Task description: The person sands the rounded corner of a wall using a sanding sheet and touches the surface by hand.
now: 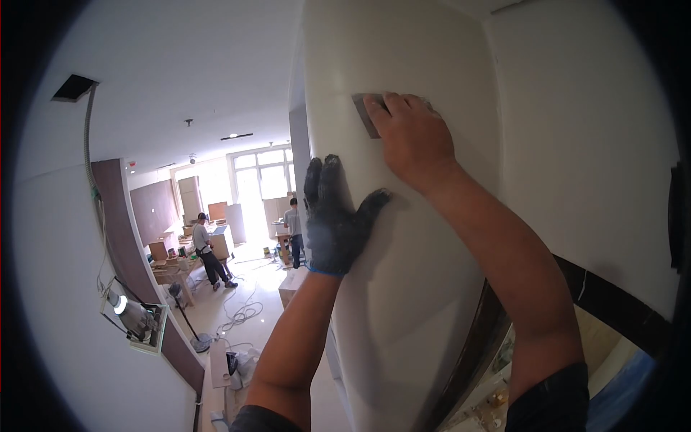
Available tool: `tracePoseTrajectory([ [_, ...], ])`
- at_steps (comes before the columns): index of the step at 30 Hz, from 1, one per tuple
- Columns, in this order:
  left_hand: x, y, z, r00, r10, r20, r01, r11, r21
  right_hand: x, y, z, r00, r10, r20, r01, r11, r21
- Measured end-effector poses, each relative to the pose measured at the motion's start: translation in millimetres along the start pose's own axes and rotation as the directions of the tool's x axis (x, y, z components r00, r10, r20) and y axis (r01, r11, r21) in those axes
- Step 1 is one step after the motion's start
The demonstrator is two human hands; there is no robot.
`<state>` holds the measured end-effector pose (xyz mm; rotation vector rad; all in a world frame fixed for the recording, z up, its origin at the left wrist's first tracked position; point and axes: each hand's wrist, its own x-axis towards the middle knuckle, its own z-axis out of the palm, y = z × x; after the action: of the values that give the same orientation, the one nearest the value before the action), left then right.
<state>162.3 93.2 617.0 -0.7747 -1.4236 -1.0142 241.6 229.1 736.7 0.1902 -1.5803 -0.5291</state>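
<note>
Against the off-white wall (pixel 425 245), my bare right hand (pixel 414 137) grips a thin, dark, rectangular sanding pad (pixel 366 119) and holds it flat to the surface. Most of the pad lies hidden under my fingers. Lower and to the left, my left hand (pixel 337 219) wears a black glove with a blue cuff. Its fingers are stretched out and spread, resting on the wall near its left edge, with nothing held.
A lit work lamp (pixel 133 317) hangs at the left. Two people (pixel 205 248) stand by workbenches further back. Coiled cables (pixel 241 313) and a floor stand (pixel 191 324) are on the floor. A dark curved trim (pixel 612 299) runs at lower right.
</note>
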Motion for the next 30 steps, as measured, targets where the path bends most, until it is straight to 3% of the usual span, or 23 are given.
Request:
tracePoseTrajectory([
  [8, -2.7, -0.9, -0.8, 1.0, 0.0, 0.017, 0.0, 1.0, 0.003, 1.9, 2.1, -12.2, 0.995, 0.01, 0.098, -0.011, 1.0, 0.009],
  [11, -4.6, 4.6, -2.8, 0.999, -0.032, 0.032, 0.033, 0.999, -0.034, -2.0, 6.9, -1.8, 0.999, -0.018, -0.032, 0.018, 1.0, 0.002],
  [14, -4.8, 7.0, -3.8, 0.997, -0.062, 0.054, 0.064, 0.998, -0.023, -6.4, 2.6, -8.8, 0.998, 0.016, 0.06, -0.016, 1.0, -0.005],
  [23, -9.1, 2.3, -1.9, 0.997, -0.043, 0.058, 0.043, 0.999, 0.0, -4.1, 9.2, -3.4, 1.0, 0.0, -0.021, 0.0, 1.0, 0.022],
  [30, -10.5, 6.1, -7.1, 0.995, -0.069, 0.073, 0.07, 0.997, -0.016, -2.4, -3.9, -11.6, 0.994, 0.055, 0.099, -0.059, 0.997, 0.042],
])
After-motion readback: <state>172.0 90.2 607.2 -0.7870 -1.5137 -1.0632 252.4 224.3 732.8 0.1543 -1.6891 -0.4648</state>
